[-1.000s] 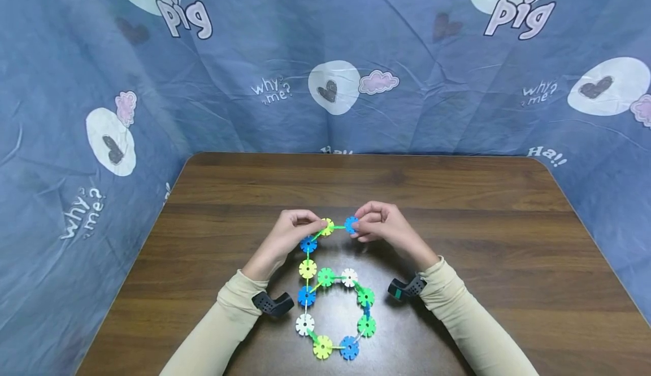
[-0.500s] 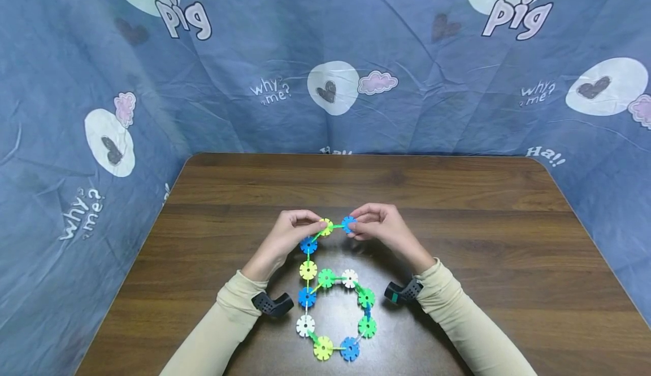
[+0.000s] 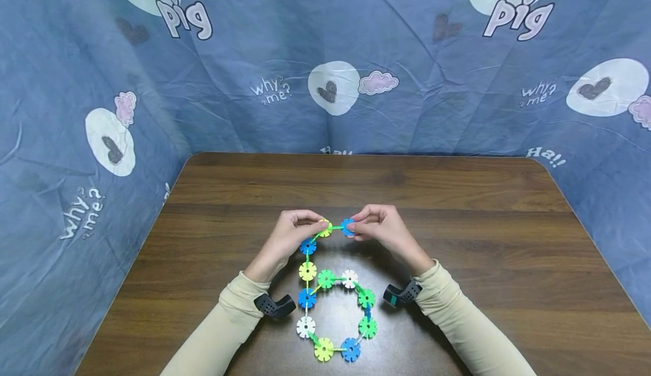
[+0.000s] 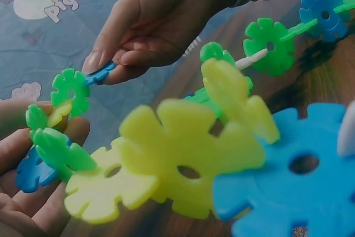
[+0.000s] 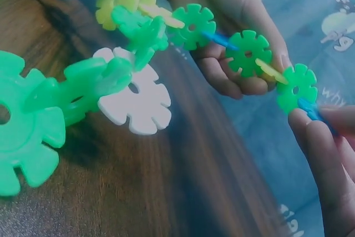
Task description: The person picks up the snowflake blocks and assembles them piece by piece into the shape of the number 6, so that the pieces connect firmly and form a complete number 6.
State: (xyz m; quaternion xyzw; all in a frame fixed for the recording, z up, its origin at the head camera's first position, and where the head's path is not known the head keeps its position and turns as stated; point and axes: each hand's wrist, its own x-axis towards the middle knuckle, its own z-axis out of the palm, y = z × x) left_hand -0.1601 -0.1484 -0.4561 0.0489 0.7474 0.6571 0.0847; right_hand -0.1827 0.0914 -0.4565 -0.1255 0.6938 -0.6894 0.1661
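Observation:
A chain of flower-shaped plastic snap discs runs up from a ring of discs on the table. My left hand (image 3: pixel 289 239) pinches the yellow disc (image 3: pixel 325 228) near the chain's far end. My right hand (image 3: pixel 383 229) pinches the blue disc (image 3: pixel 348 227) at the very end, edge-on in the right wrist view, between thumb and fingers. A green disc (image 4: pixel 71 92) joins these two. Below the left hand come a blue disc (image 3: pixel 307 246), a yellow disc (image 3: pixel 307 271) and another blue disc (image 3: pixel 307 298), where the ring begins.
The ring continues through a white disc (image 3: pixel 306 327), a yellow disc (image 3: pixel 323 349) and green discs such as this green disc (image 3: pixel 368 327). All lie on a brown wooden table (image 3: pixel 458 223). A blue printed cloth (image 3: pixel 432 110) hangs behind it. Black bands (image 3: pixel 274 306) circle both wrists.
My right hand has shifted slightly left, bringing the blue end disc with it. The left hand keeps its pinch on the yellow disc. The ring lies about as before.

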